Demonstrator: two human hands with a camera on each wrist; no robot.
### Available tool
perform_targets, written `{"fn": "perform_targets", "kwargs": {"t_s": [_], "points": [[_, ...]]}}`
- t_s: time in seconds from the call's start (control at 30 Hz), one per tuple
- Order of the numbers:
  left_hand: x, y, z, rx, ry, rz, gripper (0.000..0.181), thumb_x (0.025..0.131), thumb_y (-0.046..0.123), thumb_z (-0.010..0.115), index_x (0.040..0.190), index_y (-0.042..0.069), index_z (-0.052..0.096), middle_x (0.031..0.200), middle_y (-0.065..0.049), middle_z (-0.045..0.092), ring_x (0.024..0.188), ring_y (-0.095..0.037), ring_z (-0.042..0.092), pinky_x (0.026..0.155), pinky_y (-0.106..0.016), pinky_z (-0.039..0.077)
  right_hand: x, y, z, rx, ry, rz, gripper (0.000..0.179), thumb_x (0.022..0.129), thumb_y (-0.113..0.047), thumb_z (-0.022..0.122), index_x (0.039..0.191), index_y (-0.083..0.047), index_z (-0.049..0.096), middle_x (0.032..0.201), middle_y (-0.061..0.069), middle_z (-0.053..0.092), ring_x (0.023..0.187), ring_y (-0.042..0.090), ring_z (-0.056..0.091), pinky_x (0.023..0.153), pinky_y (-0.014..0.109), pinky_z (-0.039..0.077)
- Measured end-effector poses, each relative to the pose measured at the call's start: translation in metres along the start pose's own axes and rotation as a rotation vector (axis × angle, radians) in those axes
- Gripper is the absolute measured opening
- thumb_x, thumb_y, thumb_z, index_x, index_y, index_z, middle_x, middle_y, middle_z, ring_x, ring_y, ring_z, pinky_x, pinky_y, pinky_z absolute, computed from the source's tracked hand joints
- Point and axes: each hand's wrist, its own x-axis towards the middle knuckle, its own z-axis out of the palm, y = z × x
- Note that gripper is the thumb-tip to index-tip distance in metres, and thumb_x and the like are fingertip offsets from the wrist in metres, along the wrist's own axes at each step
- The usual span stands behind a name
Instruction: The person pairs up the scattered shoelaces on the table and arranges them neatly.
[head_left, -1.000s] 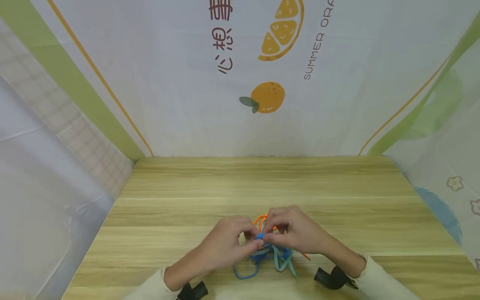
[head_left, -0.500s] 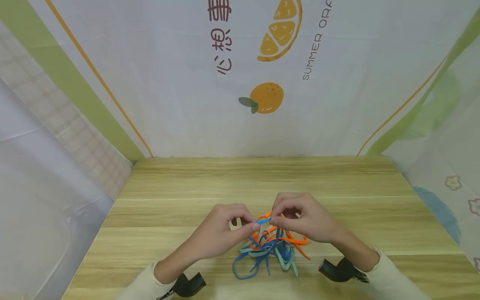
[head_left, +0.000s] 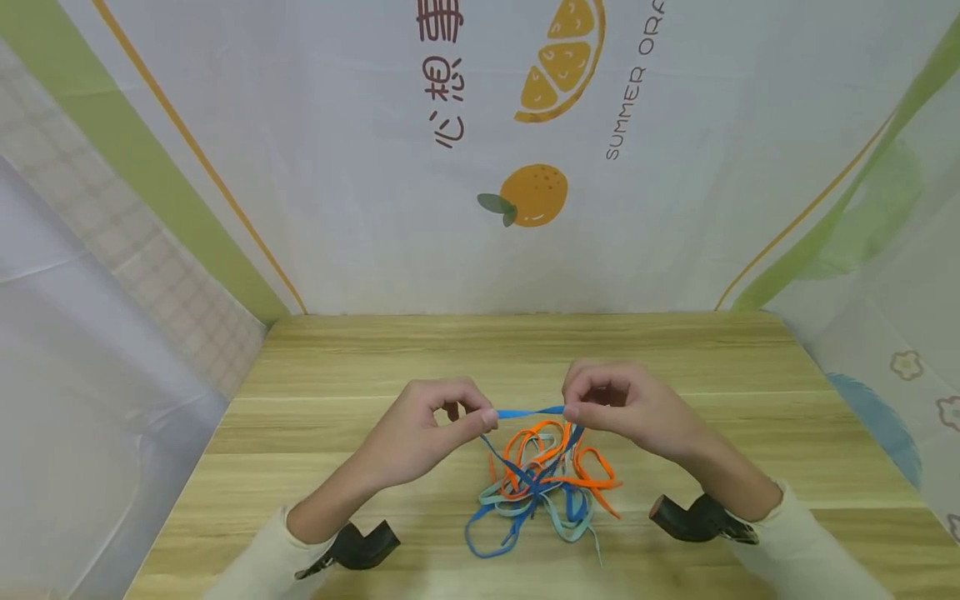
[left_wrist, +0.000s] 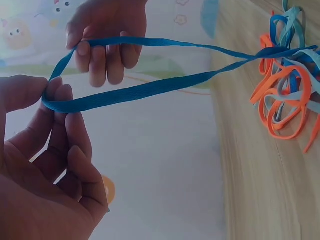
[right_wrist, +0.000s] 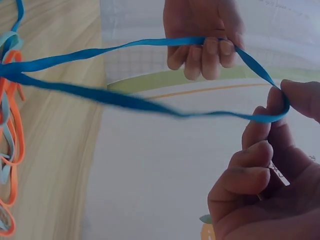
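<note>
One flat blue lace (left_wrist: 145, 89) spans the gap between your left hand (head_left: 423, 435) and your right hand (head_left: 637, 408), raised above the wooden table (head_left: 337, 375). Your left hand pinches the band between thumb and forefinger; your right hand grips it the same way, the hands set apart at nearly equal height. Between your fingertips the upper stretch runs taut with a slight twist. From each hand a strand slopes down, and the two meet in a narrow crossing at the tangle below, closing a long loop, as both wrist views show.

The tangle lies on the table under and between your hands, toward the near edge: an orange lace (head_left: 600, 483) in open curls, a pale green lace (head_left: 555, 517) and further blue lengths, one bowed out to your left. Which blue ends belong to the held band cannot be told.

A black mount (head_left: 367, 546) sits at your left wrist, with another at the right, against cream sleeves (head_left: 262, 571). Behind the table hangs a white cloth (head_left: 360, 208) printed with an orange fruit (head_left: 535, 196).
</note>
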Motion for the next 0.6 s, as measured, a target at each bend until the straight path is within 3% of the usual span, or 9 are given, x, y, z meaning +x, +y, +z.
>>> {"fn": "perform_targets", "kwargs": {"t_s": [0.3, 0.6], "points": [[-0.001, 0.0, -0.022, 0.012, 0.03, -0.085, 0.014, 0.108, 0.019, 0.071, 0.098, 0.021, 0.081, 0.094, 0.007, 0.075, 0.086, -0.026, 0.064, 0.07, -0.032, 0.049, -0.005, -0.006, -0.02, 0.017, -0.005, 0.061, 0.022, 0.105, 0.004, 0.067, 0.095, -0.014, 0.073, 0.097, 0.009, 0.06, 0.09, 0.027, 0.057, 0.077, 0.035, 0.051], [-0.004, -0.005, -0.04, -0.007, 0.061, -0.143, 0.014, 0.11, 0.017, 0.069, 0.1, 0.015, 0.079, 0.098, -0.001, 0.074, 0.095, -0.026, 0.069, 0.084, -0.039, 0.056, -0.019, -0.003, -0.042, -0.023, 0.06, 0.092, 0.023, 0.107, 0.006, 0.062, 0.099, -0.008, 0.077, 0.102, 0.006, 0.064, 0.096, 0.026, 0.058, 0.081, 0.034, 0.052]]}}
